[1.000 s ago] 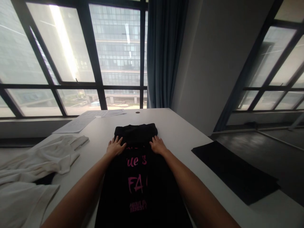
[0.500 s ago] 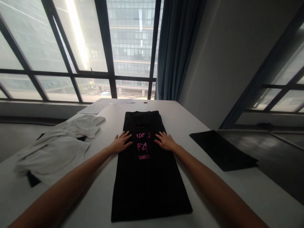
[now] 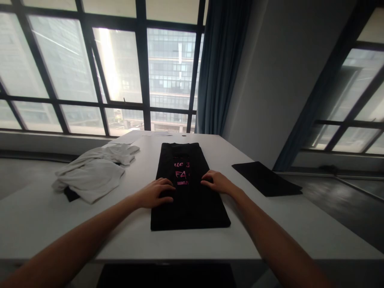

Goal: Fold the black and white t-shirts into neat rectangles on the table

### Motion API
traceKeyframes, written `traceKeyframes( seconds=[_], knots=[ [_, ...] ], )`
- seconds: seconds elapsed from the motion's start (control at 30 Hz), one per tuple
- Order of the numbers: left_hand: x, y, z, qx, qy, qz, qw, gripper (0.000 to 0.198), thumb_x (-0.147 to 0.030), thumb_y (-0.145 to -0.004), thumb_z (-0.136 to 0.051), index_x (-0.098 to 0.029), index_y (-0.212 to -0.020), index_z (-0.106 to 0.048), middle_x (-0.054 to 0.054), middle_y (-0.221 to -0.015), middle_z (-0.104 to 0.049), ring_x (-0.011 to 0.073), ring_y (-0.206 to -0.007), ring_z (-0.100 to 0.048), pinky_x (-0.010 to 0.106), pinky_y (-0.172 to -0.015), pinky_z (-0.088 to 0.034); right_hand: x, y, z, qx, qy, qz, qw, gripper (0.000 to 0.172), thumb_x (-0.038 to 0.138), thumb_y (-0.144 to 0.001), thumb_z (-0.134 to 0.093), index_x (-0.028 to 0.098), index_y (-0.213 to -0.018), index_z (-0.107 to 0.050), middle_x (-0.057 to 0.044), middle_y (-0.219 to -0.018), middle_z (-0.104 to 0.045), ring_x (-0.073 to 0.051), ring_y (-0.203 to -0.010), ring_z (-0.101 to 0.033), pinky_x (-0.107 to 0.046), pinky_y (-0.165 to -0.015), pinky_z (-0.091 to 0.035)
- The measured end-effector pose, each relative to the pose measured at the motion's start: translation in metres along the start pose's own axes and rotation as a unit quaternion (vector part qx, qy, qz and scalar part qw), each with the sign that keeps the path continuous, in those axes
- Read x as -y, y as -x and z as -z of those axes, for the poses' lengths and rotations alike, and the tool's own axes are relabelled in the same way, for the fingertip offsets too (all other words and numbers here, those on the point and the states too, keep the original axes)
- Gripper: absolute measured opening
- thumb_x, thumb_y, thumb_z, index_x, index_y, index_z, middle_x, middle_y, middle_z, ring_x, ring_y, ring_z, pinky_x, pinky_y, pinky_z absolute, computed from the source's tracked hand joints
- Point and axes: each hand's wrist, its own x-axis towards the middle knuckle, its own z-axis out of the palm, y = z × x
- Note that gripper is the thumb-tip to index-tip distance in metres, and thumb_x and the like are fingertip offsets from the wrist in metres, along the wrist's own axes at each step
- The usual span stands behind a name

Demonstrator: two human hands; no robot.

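A black T-shirt lies folded into a long rectangle on the white table, its pink lettering partly covered by the folds. On its left side rests my left hand, open, thumb apart from slightly bent fingers that touch the cloth. My right hand lies at the right edge with its fingers bent and a gap between forefinger and thumb. Neither hand has cloth visibly gripped. The shirt's collar end points toward the window.
To the left a rumpled pale garment lies over something black. A folded black cloth sits along the right edge of the white table. Papers are at the far end, near the window and a blue curtain.
Both hands have slid down the shirt toward me, and their spread fingers are now bent. The view has tilted up, bringing the table's near edge into sight.
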Motion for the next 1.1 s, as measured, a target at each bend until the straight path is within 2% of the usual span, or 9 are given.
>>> traceKeyframes(
  seconds=[0.1,0.23,0.33,0.43,0.63,0.73,0.83,0.97,1.1],
  knots=[
    [-0.028,0.005,0.003,0.030,0.019,-0.034,0.999,0.054,-0.062,-0.078,-0.070,-0.022,-0.114,-0.070,0.007,-0.108,-0.068,0.0241,-0.097,-0.065,0.032,-0.085,-0.050,0.024,0.007,0.005,0.076,-0.096,0.023,0.992,0.042,0.050,-0.083,-0.068,0.017,-0.109,-0.073,-0.004,-0.086,-0.069,-0.017,-0.075,-0.062,-0.028,-0.069,-0.048],
    [-0.044,0.005,0.006,0.089,0.024,-0.042,0.995,0.051,-0.052,-0.074,-0.075,-0.022,-0.115,-0.069,0.002,-0.086,-0.070,0.0188,-0.072,-0.065,0.026,-0.063,-0.047,0.051,0.010,-0.006,0.160,-0.110,0.094,0.976,0.048,0.034,-0.078,-0.075,0.023,-0.124,-0.067,0.000,-0.081,-0.065,-0.013,-0.068,-0.057,-0.024,-0.064,-0.044],
    [-0.043,0.007,0.009,0.096,0.039,-0.057,0.993,0.026,-0.027,-0.083,-0.064,-0.021,-0.107,-0.072,0.002,-0.086,-0.072,0.0168,-0.072,-0.065,0.024,-0.065,-0.047,0.056,0.009,-0.013,0.153,-0.090,0.116,0.977,0.028,0.020,-0.083,-0.064,0.023,-0.108,-0.073,-0.001,-0.087,-0.066,-0.014,-0.074,-0.058,-0.026,-0.070,-0.044],
    [-0.037,0.009,0.015,0.091,0.082,-0.073,0.990,0.025,-0.014,-0.081,-0.058,-0.019,-0.100,-0.074,0.003,-0.090,-0.073,0.0155,-0.075,-0.065,0.023,-0.069,-0.048,0.051,0.009,-0.006,0.128,-0.122,0.112,0.978,0.016,0.019,-0.087,-0.054,0.019,-0.090,-0.069,-0.001,-0.087,-0.064,-0.015,-0.079,-0.057,-0.027,-0.074,-0.043],
    [-0.031,0.012,0.025,0.080,0.154,-0.028,0.984,0.025,-0.027,-0.086,-0.061,-0.014,-0.103,-0.075,0.002,-0.073,-0.067,0.0116,-0.059,-0.055,0.021,-0.056,-0.043,0.046,0.013,0.019,0.044,-0.189,0.089,0.977,0.024,0.033,-0.091,-0.051,0.017,-0.074,-0.056,0.003,-0.070,-0.050,-0.011,-0.066,-0.044,-0.025,-0.064,-0.037],
    [-0.028,0.013,0.027,0.130,0.179,-0.023,0.975,0.031,-0.039,-0.084,-0.067,-0.016,-0.103,-0.077,0.001,-0.070,-0.066,0.0112,-0.058,-0.054,0.021,-0.054,-0.041,0.052,0.016,0.023,0.181,-0.179,0.066,0.965,0.022,0.037,-0.085,-0.064,0.016,-0.090,-0.066,0.003,-0.073,-0.053,-0.011,-0.064,-0.046,-0.024,-0.061,-0.038],
    [-0.013,0.018,0.032,0.160,0.187,-0.005,0.969,0.034,-0.042,-0.083,-0.070,-0.019,-0.107,-0.076,0.001,-0.074,-0.067,0.0131,-0.064,-0.059,0.022,-0.059,-0.044,0.047,0.018,0.029,0.265,-0.190,0.051,0.944,0.038,0.042,-0.084,-0.066,0.018,-0.113,-0.069,0.001,-0.079,-0.058,-0.012,-0.067,-0.051,-0.025,-0.062,-0.041],
    [0.022,0.026,0.038,0.111,0.118,0.013,0.987,0.027,-0.026,-0.082,-0.067,-0.023,-0.109,-0.075,0.005,-0.099,-0.069,0.0169,-0.081,-0.063,0.026,-0.074,-0.050,0.013,0.023,0.045,0.158,-0.113,-0.044,0.980,0.032,0.030,-0.084,-0.064,0.018,-0.113,-0.070,-0.004,-0.087,-0.064,-0.015,-0.073,-0.056,-0.027,-0.066,-0.044],
    [0.041,0.026,0.032,0.081,0.059,0.024,0.995,0.038,-0.018,-0.074,-0.075,-0.029,-0.110,-0.074,0.004,-0.114,-0.061,0.0226,-0.106,-0.057,0.035,-0.097,-0.047,-0.011,0.027,0.049,0.178,-0.009,-0.148,0.973,0.058,0.006,-0.067,-0.068,0.021,-0.123,-0.066,-0.007,-0.109,-0.064,-0.017,-0.083,-0.060,-0.026,-0.069,-0.047]
  ],
)
